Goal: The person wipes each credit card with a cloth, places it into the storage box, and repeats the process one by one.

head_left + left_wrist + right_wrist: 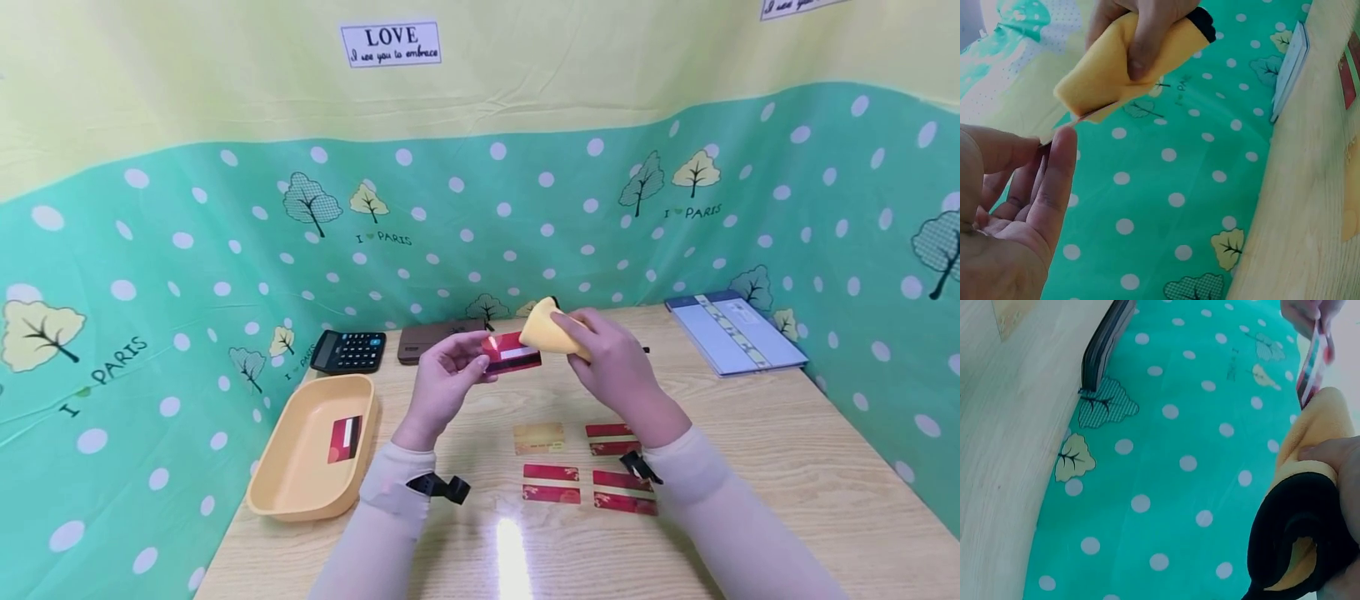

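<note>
A green-and-yellow printed curtain, dotted with white spots and little trees, hangs round three sides of the wood-grain table. At the table's left I see a pale orange tray, and over at the far right lies a blue-and-white folder. A brown case lies near the back. Above the middle, the person's left hand and right hand face each other, fingers bent, both occupied. A black calculator sits just behind the tray. Next is the folded yellow cloth with its dark edge, gripped by the right hand. Smallest are the cards: one striped red card pinched between the left hand's thumb and fingers, its end touching the cloth; another card inside the tray; nearer the person, a gold card and three banded red cards on the table
</note>
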Available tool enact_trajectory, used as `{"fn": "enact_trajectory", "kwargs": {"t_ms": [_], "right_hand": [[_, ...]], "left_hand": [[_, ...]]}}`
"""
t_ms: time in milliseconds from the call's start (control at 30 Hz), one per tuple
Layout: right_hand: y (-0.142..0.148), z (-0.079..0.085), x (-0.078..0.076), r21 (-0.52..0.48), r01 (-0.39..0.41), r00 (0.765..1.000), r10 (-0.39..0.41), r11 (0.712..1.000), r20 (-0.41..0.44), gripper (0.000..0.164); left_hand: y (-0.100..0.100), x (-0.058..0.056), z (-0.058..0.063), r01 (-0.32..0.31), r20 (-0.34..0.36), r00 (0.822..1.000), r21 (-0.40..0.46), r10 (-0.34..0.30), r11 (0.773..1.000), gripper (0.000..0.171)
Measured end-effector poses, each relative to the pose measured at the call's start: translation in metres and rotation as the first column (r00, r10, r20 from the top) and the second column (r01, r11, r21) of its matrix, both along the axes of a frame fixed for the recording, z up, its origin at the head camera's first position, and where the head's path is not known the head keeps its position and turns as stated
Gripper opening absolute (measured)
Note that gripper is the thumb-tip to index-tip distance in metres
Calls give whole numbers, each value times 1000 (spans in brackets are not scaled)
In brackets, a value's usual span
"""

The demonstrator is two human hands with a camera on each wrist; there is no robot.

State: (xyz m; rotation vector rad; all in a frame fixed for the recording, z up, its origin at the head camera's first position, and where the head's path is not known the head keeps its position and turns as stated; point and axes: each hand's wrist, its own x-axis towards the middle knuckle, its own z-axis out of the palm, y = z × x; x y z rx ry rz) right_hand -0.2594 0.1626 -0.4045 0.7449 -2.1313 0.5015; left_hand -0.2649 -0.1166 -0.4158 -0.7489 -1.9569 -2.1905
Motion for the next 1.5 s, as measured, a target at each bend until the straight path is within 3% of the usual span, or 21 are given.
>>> {"fn": "enact_trajectory", "kwargs": {"t_ms": [300, 833, 1033, 1267, 1500], "right_hand": [[16, 2, -8, -98, 41, 999, -37, 994, 36, 63], [33, 3, -18, -136, 102, 992, -90, 985, 88, 60], [40, 4, -19, -142, 130, 988, -115, 981, 104, 60], [45, 6, -20, -172, 116, 992, -106, 978, 65, 58], [51, 5, -22, -181, 135, 989, -121, 974, 84, 58]], "left_hand": [[-3, -5, 3, -98, 34, 995, 120, 95, 988, 36], [-10, -3, 3, -167, 34, 986, 178, 164, 970, 33], [-17, -1, 4, -180, 13, 984, 159, 180, 971, 32], [-32, 4, 6, -248, 38, 969, 94, 246, 964, 29], [-48, 9, 5, -278, 32, 960, 81, 277, 957, 28]]}}
